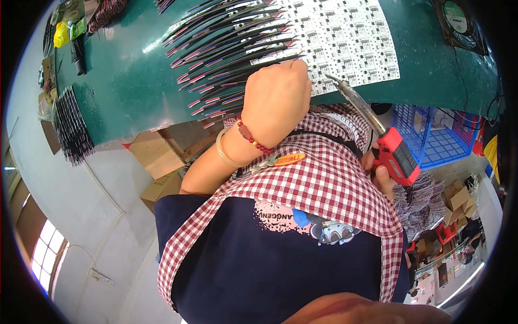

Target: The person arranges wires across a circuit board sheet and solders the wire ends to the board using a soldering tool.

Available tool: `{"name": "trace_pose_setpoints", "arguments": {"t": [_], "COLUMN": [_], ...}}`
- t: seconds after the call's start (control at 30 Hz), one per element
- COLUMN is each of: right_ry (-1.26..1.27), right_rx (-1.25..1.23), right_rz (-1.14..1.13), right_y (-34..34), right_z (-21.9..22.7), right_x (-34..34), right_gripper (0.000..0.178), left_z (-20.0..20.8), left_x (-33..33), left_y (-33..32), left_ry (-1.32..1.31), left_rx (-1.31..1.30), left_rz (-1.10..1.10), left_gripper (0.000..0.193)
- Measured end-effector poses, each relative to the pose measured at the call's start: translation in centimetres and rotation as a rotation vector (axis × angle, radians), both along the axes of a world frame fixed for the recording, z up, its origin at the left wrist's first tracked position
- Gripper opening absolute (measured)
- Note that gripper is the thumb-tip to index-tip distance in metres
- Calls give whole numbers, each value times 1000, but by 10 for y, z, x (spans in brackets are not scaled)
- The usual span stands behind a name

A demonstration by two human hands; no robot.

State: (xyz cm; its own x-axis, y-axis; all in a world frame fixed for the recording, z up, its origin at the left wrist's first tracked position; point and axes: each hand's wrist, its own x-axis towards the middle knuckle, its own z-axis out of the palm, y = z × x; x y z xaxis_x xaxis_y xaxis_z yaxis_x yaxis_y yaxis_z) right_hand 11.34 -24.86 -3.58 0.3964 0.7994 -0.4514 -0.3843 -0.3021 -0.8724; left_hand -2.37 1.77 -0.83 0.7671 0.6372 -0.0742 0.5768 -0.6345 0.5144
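My left hand [278, 100], with a red bead bracelet and a pale bangle at the wrist, is closed in a fist at the near edge of a white panel of small circuit boards [350, 38]. Its fingers pinch the end of a thin black wire from the fanned row of black wires [226, 48] with red and blue tips. My right hand [384, 178] grips the red handle of a soldering iron [396, 154]. The iron's metal tip [332, 79] points at the panel's edge, just right of my left hand.
The panel and wires lie on a green table [135, 75]. A blue plastic basket [437, 135] stands under the table at right, cardboard boxes [156, 156] at left. More wire bundles [70, 129] hang off the table's left edge. A small fan [458, 21] sits top right.
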Motion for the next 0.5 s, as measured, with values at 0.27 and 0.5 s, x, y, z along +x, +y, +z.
{"name": "trace_pose_setpoints", "arguments": {"t": [0.27, 0.5], "right_ry": [29, -62], "right_rx": [-20, -40], "right_rz": [107, 43], "right_y": [3, -17], "right_z": [-2, -13], "right_x": [4, 2], "right_gripper": [52, 38], "left_z": [0, -3], "left_x": [-2, -2], "left_y": [0, -8], "left_ry": [30, -24], "left_rx": [-18, 62], "left_rz": [6, 10], "left_gripper": [10, 7]}}
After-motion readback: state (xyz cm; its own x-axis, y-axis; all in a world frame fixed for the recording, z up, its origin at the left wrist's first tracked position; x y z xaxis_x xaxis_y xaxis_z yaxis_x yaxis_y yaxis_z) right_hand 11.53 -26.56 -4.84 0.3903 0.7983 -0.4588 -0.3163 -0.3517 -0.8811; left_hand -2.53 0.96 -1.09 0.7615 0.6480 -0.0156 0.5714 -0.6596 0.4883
